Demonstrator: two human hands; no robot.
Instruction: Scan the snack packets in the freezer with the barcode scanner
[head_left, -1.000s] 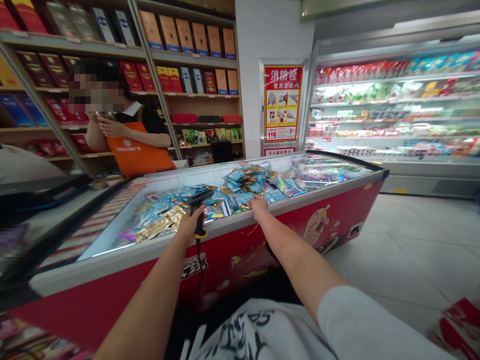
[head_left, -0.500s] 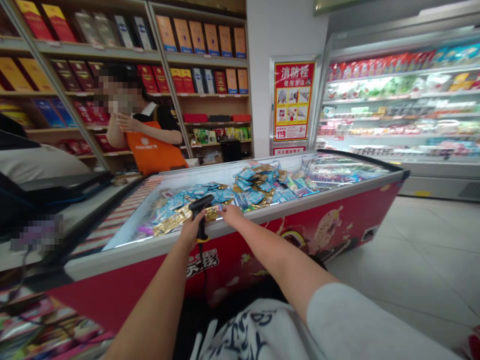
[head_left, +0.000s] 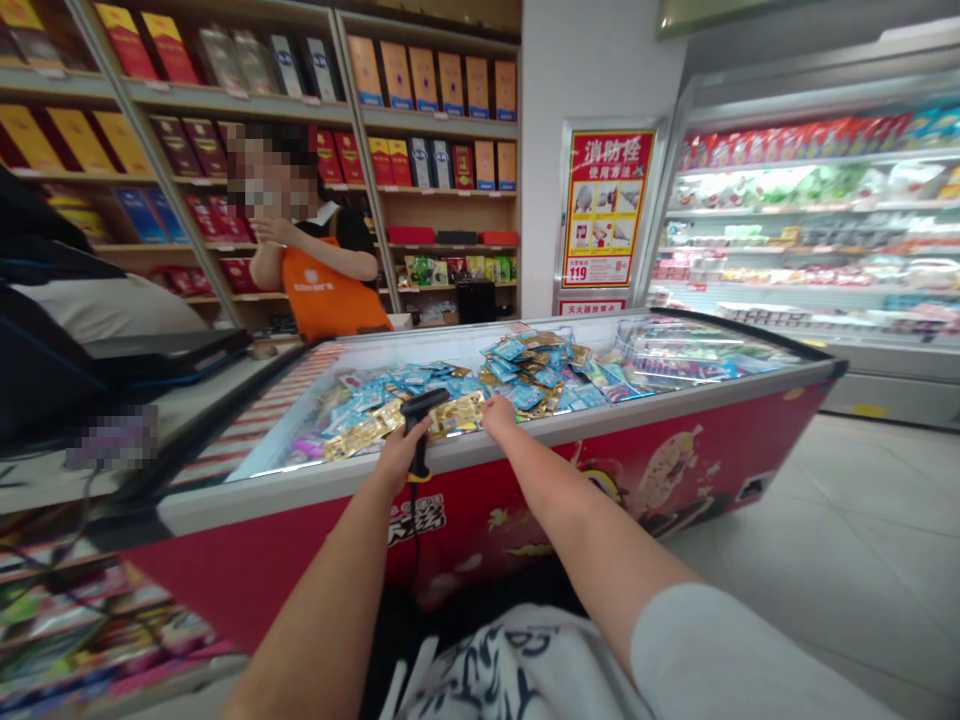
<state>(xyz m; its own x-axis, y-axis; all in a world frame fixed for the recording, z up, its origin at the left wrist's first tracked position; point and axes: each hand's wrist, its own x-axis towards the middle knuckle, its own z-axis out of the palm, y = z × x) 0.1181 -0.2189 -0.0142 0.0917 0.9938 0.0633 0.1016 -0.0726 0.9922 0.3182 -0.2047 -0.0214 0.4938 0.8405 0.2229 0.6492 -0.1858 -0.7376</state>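
Note:
My left hand is wrapped around a black handheld barcode scanner, its cable hanging down the front of the freezer. Just right of it, my right hand pinches the end of a gold foil packet, held in front of the scanner's head. Both hands are over the near rim of a chest freezer. Beyond them lies a heap of blue and gold packets. More gold packets lie left of the scanner, near the freezer's edge.
Across the freezer, a person in an orange apron stands before shelves of boxes. A counter with dark equipment is at the left. A lit refrigerated display and tiled floor lie to the right.
My view has turned slightly left, so the scene sits further right. The gold packet in my right hand now shows more of its length beside the scanner.

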